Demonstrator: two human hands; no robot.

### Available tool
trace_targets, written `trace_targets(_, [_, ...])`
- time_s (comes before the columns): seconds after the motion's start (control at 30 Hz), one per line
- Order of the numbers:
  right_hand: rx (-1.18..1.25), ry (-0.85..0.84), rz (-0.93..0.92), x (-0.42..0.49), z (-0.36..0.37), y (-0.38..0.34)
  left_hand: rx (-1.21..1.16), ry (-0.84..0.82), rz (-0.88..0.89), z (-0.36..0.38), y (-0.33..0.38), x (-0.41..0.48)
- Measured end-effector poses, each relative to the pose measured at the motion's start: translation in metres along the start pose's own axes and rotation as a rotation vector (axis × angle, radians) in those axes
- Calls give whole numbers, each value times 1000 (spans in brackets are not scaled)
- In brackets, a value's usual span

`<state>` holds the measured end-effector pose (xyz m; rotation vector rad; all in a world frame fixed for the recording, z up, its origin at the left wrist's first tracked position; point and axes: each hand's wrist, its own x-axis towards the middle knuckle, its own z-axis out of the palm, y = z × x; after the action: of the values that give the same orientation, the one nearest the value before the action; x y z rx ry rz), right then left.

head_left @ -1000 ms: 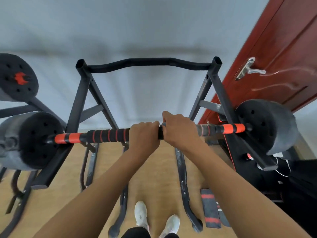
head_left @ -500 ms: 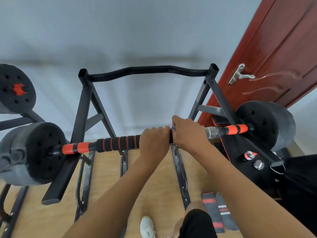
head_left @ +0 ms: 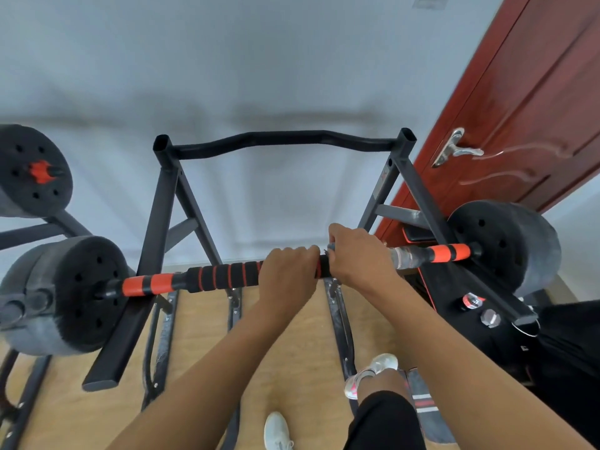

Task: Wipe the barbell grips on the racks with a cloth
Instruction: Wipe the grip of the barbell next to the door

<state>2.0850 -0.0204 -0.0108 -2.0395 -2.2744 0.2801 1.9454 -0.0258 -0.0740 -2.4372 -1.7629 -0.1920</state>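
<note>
I counted one bar (head_left: 227, 276), two hands on it, and two plate stacks, one at the bar's left end (head_left: 81, 293) and one at its right end (head_left: 506, 245). A third plate (head_left: 32, 170) sat above the bar's left end, on other gear. Two orange sleeves showed, one at each end of the bar just inside the plates. One black rack (head_left: 159, 222) carried the bar, with a curved crossbar behind and above it. Two white shoes were below the bar.

The left hand (head_left: 285, 274) was wrapped round the black foam grip (head_left: 224, 276) near the bar's middle. The right hand (head_left: 357, 258) touched it on the right side, fingers curled over the bar and over a grey cloth (head_left: 331, 246). Only an edge of the cloth peeked out at the thumb, so I could not tell how much lay under the palm.

The bar's long axis ran left to right across my view. It lay on the rack's arms, its right end a little higher in the frame, and each end pointed into its plates.

Below the bar was a pale wood floor (head_left: 292, 336), with a striped strip (head_left: 425, 404) beside the right shoe. Behind the bar stood a white wall (head_left: 259, 76). Beyond the bar's right end was a red door (head_left: 519, 108) with a metal handle (head_left: 454, 151).
</note>
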Motion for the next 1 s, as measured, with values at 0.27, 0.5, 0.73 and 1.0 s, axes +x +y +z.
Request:
trace_targets(0.27, [166, -156, -15, -7, -14, 17, -463, -614, -109, -40, -3, 36])
trace_targets(0.5, [251, -181, -2, -3, -16, 19, -72, -91, -106, -3, 19, 11])
trace_targets(0.73, [237, -45, -22, -18, -4, 22, -53, 97, -154, 6, 26, 3])
trace_targets(1.0, [181, -113, -34, -12, -15, 15, -2, -217, -3, -15, 21, 16])
